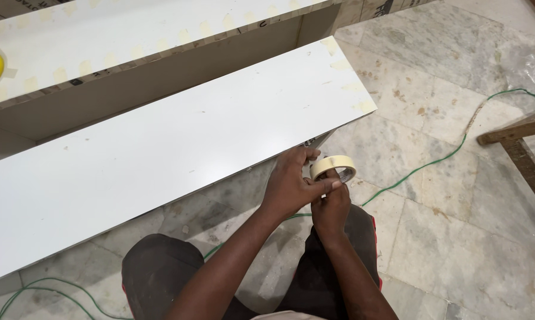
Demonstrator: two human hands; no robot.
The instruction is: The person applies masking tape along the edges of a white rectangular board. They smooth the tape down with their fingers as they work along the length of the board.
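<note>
Here a roll of masking tape, a pale cream ring with a dark hollow core, sits just below the near edge of a long white board, close to its right-hand corner. The right hand grips the roll from beneath, fingers hooked through the core. The left hand is closed over the roll's near side, thumb pressed across the right hand's fingers. Short cream tape strips dot the board's right end and the edge of a second white panel behind it. A green cable snakes over the marble floor. A wooden frame stands at right.
</note>
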